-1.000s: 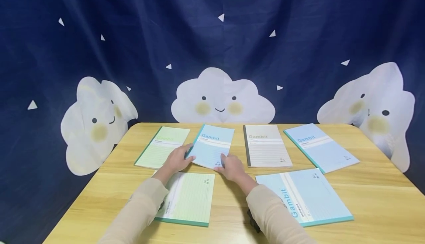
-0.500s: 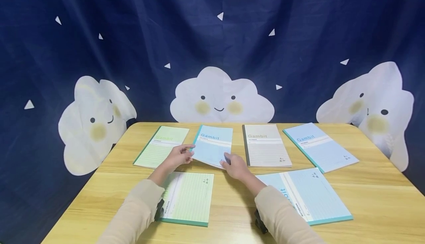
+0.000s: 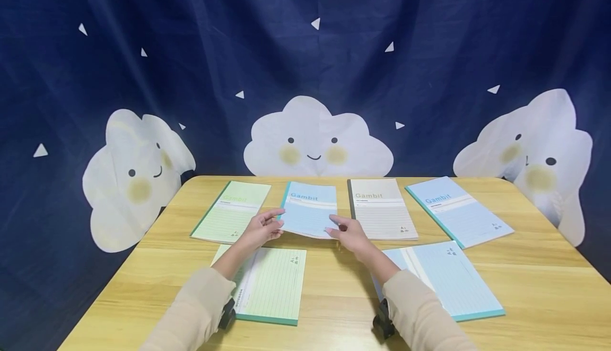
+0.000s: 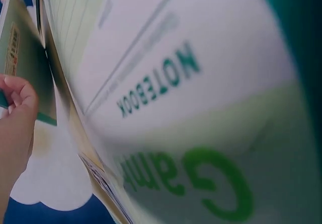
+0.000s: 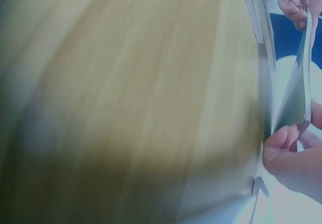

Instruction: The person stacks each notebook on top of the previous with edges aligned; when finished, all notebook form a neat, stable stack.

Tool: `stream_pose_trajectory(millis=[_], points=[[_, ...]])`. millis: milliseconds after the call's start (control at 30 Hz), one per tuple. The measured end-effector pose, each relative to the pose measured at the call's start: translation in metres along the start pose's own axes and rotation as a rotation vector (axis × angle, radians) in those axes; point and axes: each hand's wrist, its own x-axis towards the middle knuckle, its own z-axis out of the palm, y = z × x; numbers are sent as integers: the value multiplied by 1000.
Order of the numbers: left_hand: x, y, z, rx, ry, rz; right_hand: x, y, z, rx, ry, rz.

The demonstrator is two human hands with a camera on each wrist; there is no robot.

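Observation:
Both hands hold a blue notebook (image 3: 309, 216) marked Gambit, its near edge lifted off the table and its far edge low at the back. My left hand (image 3: 261, 230) pinches the left edge near the lower corner, and my right hand (image 3: 352, 234) grips the lower right corner. The left wrist view shows the left hand (image 4: 19, 113) with fingers curled at the notebook's dark green underside (image 4: 31, 70). From the right wrist, the notebook (image 5: 298, 95) stands edge-on, with the right thumb and fingers (image 5: 282, 139) around its corner.
A green notebook (image 3: 229, 210) lies left, a grey one (image 3: 382, 210) and a blue one (image 3: 458, 210) right. Nearer me, another green notebook (image 3: 274, 287) lies under the left forearm and a large blue one (image 3: 458, 277) beside the right forearm. The wooden table (image 3: 339, 298) meets a dark blue curtain.
The blue notebook's near edge has risen from the table and the notebook has turned straighter. The right hand has shifted right and up with its corner; the left hand has kept to the left edge.

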Motion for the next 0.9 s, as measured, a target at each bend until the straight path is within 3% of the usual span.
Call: stream_pose_trajectory(millis=[267, 433, 733, 900], points=[[-5, 2, 18, 89, 47, 82, -5, -4, -22, 16, -7, -7], [-6, 4, 35, 113, 76, 128, -9, -2, -41, -22, -34, -61], [-2, 9, 68, 112, 57, 190, -14, 4, -76, -147, -41, -102], [0, 11, 84, 124, 3, 196, -19, 8, -94, -199, -44, -105]])
